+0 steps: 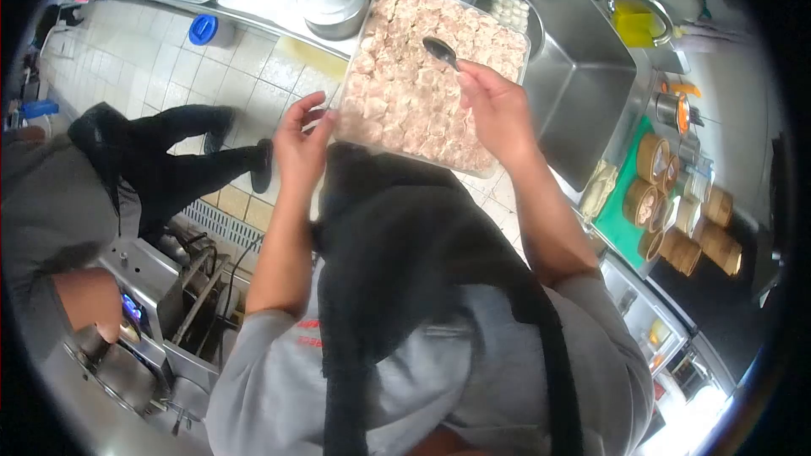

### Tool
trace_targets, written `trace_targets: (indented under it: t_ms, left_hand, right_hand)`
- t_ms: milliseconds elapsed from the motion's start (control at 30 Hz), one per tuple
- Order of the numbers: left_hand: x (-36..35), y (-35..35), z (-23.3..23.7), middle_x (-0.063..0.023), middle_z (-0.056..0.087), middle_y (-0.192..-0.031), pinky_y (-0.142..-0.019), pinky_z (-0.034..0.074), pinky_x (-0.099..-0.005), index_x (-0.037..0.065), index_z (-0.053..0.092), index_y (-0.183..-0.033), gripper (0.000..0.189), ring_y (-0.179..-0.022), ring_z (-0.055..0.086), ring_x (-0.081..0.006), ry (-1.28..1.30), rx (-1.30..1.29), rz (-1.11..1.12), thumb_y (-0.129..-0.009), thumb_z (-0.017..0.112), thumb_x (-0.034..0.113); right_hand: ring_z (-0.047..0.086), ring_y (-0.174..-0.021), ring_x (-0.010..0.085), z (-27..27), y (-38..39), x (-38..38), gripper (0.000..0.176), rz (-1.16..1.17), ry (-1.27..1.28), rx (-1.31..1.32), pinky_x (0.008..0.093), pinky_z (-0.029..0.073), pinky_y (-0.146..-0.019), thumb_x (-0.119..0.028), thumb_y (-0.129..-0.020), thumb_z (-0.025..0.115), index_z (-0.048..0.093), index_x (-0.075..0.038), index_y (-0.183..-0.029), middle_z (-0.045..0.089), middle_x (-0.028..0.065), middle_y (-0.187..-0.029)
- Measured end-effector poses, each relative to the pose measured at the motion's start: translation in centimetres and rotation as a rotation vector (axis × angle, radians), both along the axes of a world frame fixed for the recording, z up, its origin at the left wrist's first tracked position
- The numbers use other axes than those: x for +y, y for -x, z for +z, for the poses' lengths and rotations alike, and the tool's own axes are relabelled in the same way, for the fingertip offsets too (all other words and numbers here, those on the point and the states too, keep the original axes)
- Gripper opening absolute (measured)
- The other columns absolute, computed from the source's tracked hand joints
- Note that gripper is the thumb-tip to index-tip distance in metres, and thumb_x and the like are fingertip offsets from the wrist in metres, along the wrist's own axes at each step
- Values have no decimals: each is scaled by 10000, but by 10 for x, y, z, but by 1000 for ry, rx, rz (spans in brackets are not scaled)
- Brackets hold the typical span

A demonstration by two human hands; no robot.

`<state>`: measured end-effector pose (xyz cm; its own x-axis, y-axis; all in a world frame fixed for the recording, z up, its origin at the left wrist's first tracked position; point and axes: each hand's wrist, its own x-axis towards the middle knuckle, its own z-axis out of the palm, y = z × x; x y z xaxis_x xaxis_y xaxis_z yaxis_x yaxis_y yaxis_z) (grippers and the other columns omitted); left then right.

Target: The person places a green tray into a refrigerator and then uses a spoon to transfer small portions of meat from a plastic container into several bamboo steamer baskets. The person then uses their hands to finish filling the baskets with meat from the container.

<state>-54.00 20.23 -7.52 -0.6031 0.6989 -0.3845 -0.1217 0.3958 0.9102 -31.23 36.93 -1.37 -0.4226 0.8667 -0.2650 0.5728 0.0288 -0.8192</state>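
A clear, shallow rectangular tray [416, 157] lies in front of me, its near end reaching past the counter's edge. Pale pink, lumpy dumplings [393, 84] fill it in tight rows. My right hand [497, 110] is closed round the handle of a dark metal spoon [440, 51], whose bowl is over the dumplings. By the tray's left edge is my left hand [302, 137], its fingers apart and lightly curved, the thumb right at the rim.
A round lidded metal tin [332, 2] stands left of the tray. To the right is a steel sink [583, 76], with a metal bowl [534, 27] of white pieces by it. Bamboo steamers [646, 203] sit farther right. Another person [59, 194] is at the left.
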Motion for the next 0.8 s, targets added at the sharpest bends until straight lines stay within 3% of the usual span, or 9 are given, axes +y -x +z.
trace_targets:
  t_ms: [67,167,233,367,467,567,800]
  left_hand:
    - [-11,1,-19,-108,701,-1123,-898,518,-295,-40,635,-1273,378,-1013,655,-157,-9,-141,-30,-951,722,138]
    - [-17,-1,-34,-108,711,-1110,-856,539,-291,-45,647,-1259,374,-970,670,-150,-22,-298,-26,-952,714,157]
    - [-16,-4,-40,-85,742,-1024,-766,529,-258,-21,684,-1229,371,-869,672,-115,-56,-311,24,-917,755,169]
    - [-16,4,-46,-92,750,-1028,-805,538,-266,-41,706,-1206,390,-886,681,-129,-47,-312,-12,-919,755,219]
    - [-9,7,-44,-98,753,-1023,-822,538,-271,-55,712,-1196,394,-896,682,-137,-30,-256,-39,-923,750,227]
    - [0,10,-40,-85,753,-1021,-836,527,-268,-63,709,-1193,351,-912,674,-120,-53,-202,-71,-962,708,201]
    - [6,11,-51,-70,757,-945,-767,528,-254,-63,727,-1145,313,-809,666,-98,-49,-49,-114,-978,680,197]
  right_hand:
    - [694,-898,312,1,-7,1,257,121,-168,-98,411,547,-858,-217,-1034,561,696,-76,-1202,721,145,-987]
    - [689,-879,282,-6,0,-7,234,336,-384,-178,363,537,-814,-138,-1009,607,702,-48,-1203,708,139,-977]
    - [680,-919,333,-7,13,-13,214,393,-344,-160,388,539,-831,-131,-999,606,708,-51,-1169,703,151,-1014]
    - [678,-952,368,-16,43,-19,176,521,-446,-177,428,546,-839,-120,-984,598,712,-54,-1102,703,152,-1027]
    - [683,-961,378,-17,61,-11,167,553,-446,-307,453,549,-848,-109,-971,601,716,-64,-1084,715,158,-1035]
    - [688,-959,389,-25,69,-7,175,536,-466,-274,461,549,-854,-112,-973,595,716,-59,-1088,722,183,-1038]
    - [687,-970,408,-30,86,-10,176,552,-418,-417,478,548,-867,-98,-959,599,708,-32,-1081,718,220,-1035]
